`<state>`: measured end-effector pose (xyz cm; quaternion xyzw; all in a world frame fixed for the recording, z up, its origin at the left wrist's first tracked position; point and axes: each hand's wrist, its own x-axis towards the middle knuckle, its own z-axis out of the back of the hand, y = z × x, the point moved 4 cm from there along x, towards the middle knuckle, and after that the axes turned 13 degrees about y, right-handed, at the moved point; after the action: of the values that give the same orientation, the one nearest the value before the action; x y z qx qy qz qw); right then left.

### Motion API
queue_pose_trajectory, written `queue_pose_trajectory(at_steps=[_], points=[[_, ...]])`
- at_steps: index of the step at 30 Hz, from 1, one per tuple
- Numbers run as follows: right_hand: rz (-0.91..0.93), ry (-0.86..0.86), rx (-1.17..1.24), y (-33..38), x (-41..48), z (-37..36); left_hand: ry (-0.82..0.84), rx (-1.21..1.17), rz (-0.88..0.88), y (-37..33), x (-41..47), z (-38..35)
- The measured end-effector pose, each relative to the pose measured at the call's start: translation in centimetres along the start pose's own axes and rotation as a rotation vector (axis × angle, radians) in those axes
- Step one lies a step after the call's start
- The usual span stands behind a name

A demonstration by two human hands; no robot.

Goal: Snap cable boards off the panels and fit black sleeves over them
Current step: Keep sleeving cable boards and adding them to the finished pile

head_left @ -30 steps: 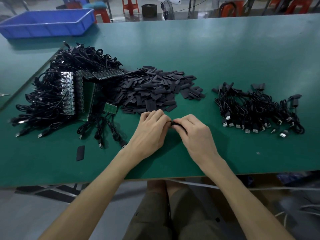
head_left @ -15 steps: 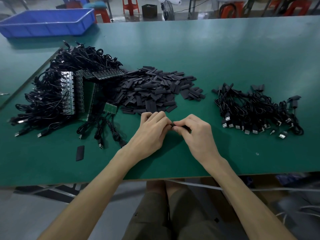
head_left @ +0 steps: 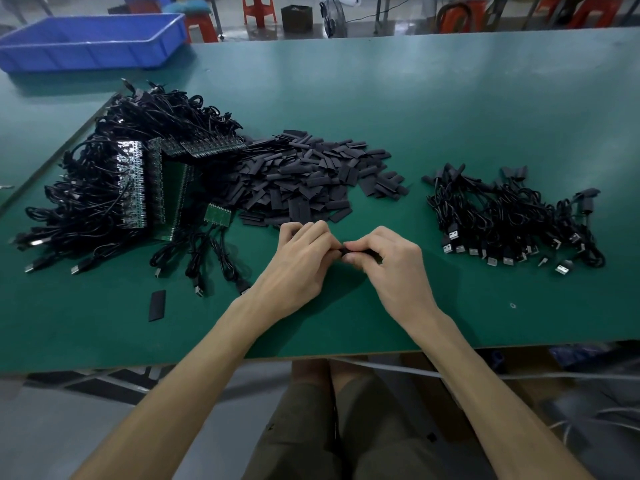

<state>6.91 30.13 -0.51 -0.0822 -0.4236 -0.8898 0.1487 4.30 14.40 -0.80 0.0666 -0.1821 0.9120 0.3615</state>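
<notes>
My left hand (head_left: 299, 263) and my right hand (head_left: 391, 263) meet fingertip to fingertip just above the green table near its front edge. Between them I pinch a black sleeve (head_left: 349, 251); the cable board inside it is hidden by my fingers. A heap of loose black sleeves (head_left: 304, 178) lies just beyond my hands. On the left, green panels (head_left: 152, 188) with black cables (head_left: 104, 174) attached form a big tangle. A small green board piece (head_left: 217, 213) with three cables lies left of my left hand.
A pile of sleeved cables (head_left: 512, 216) with USB plugs lies at the right. One stray black sleeve (head_left: 157, 305) rests at the front left. A blue bin (head_left: 93, 41) stands at the far left corner. The table's front edge (head_left: 346, 355) runs under my forearms.
My hands have stayed together at the same spot; my right fingers have shifted slightly along the black sleeve, which shows a little more between the fingertips.
</notes>
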Motion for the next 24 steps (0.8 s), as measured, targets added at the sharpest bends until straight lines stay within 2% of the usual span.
queue_pose_trajectory(at_steps=[9,15,19,24], points=[[0.09,0.017,-0.013,0.1,0.1,0.0,0.035,-0.134,0.036,0.6,0.1,0.0],[0.277,-0.043,-0.236,0.8,-0.5,-0.7,0.032,-0.234,0.048,0.8,0.0,0.1],[0.103,-0.048,0.103,-0.2,0.1,0.0,-0.007,-0.307,0.091,1.1,0.1,0.4],[-0.043,-0.064,0.383,-1.0,0.0,0.1,-0.05,-0.339,0.12,1.3,0.2,0.6]])
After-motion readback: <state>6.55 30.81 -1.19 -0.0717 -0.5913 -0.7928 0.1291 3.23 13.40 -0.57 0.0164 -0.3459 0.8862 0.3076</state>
